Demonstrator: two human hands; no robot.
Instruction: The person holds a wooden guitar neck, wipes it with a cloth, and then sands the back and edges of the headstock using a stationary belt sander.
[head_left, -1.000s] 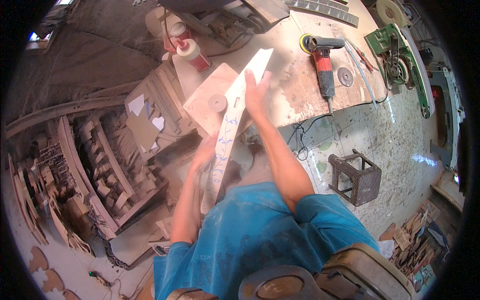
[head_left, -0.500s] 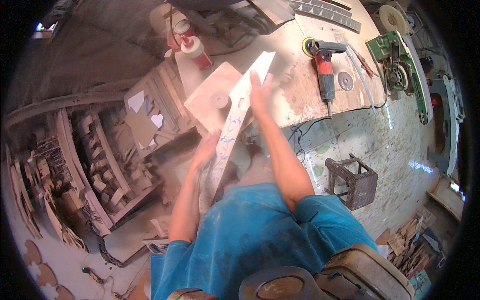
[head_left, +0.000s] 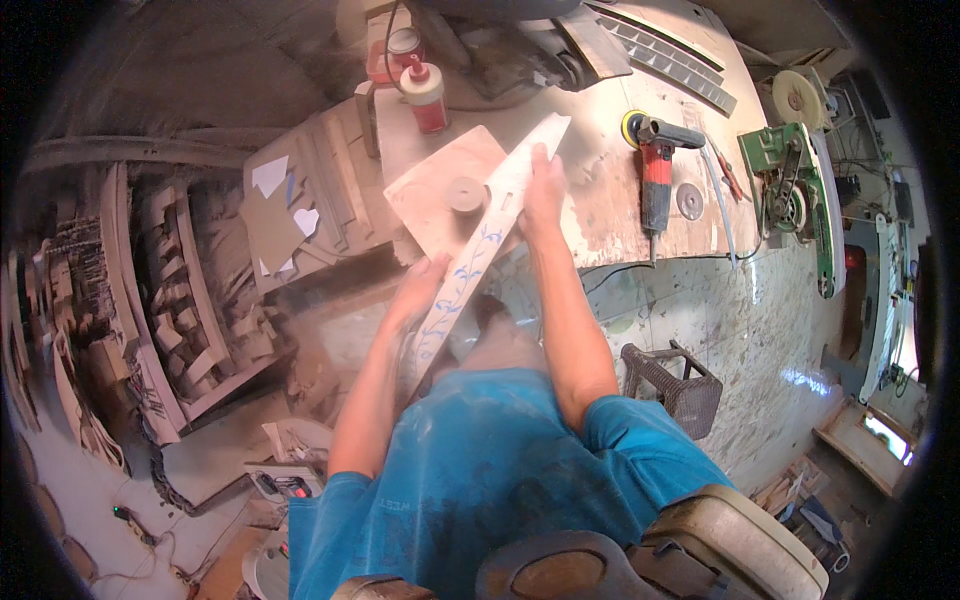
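Both hands grip long pale strip [head_left: 478, 255]: right hand [head_left: 545, 190] slid further onto bench, left hand [head_left: 418, 290] unchanged at near end.

A woodworking workshop is indicated by a dusty workbench [head_left: 620, 215], an angle grinder [head_left: 657, 170], stacked carved wooden parts [head_left: 190, 300] and a green machine [head_left: 790, 195].

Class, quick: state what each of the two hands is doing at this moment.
Left hand: closed on the near part of the long wooden strip with blue drawn lines.
Right hand: pressed on the strip's far part, over the workbench.
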